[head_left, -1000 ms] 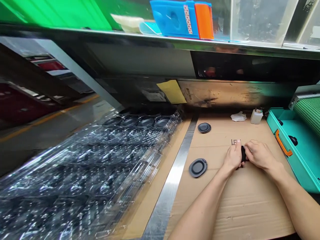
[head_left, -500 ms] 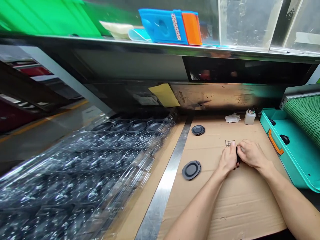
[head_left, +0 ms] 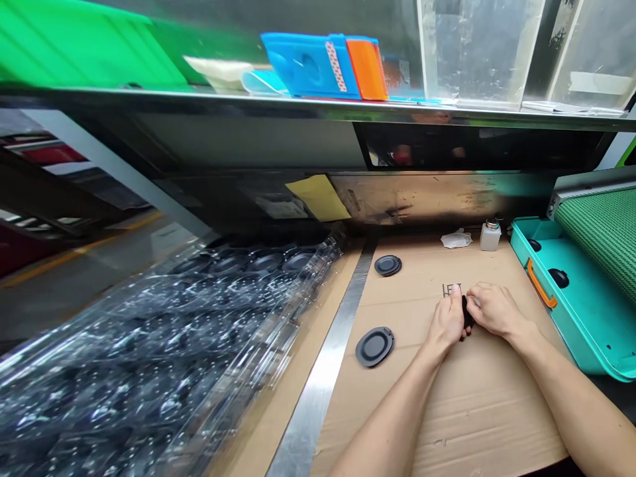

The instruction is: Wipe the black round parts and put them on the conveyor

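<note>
Between my two hands is a small black part, mostly covered by the fingers, so its exact kind cannot be made out. My left hand is closed around its left side, thumb on top. My right hand pinches at its upper right edge with bent fingers. Both hands are over the cardboard sheet, just below a handwritten mark. To their left lie a black oval cover with a ringed face and, farther back, similar dark covers that look stacked.
Clear plastic trays holding dark parts fill the left. A teal bin with black pieces stands right, beside a green conveyor belt. A small white bottle and crumpled white tissue sit at the back, below a metal shelf.
The whole view has shifted slightly, with the scene lying a little farther left. Both hands still hold the black part together, with only a slight change in how it is turned.
</note>
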Demonstrator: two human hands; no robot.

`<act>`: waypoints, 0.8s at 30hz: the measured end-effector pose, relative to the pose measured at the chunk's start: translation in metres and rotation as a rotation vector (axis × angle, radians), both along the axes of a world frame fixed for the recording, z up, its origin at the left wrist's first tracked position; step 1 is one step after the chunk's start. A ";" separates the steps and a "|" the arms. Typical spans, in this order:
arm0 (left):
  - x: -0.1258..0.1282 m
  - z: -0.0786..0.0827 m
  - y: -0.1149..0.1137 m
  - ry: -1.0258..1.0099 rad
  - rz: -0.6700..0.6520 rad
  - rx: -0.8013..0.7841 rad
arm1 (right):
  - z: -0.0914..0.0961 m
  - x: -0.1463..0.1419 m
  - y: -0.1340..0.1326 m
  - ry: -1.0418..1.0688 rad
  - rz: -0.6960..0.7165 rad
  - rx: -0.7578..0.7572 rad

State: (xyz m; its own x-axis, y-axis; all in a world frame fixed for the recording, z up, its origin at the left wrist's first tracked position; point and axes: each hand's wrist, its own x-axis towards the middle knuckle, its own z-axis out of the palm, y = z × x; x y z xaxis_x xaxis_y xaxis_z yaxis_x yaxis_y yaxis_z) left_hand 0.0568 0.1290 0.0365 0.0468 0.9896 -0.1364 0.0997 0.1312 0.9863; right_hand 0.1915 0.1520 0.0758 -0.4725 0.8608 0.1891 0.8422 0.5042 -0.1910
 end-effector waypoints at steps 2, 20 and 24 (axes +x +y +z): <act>0.000 0.001 0.000 -0.017 0.003 -0.005 | 0.000 0.000 0.000 0.008 -0.007 0.000; -0.041 0.019 0.019 -1.152 0.058 -0.474 | -0.021 0.021 0.025 0.304 -0.214 0.088; -0.045 0.019 0.019 -1.247 0.048 -0.508 | -0.028 0.028 0.033 0.304 -0.246 0.069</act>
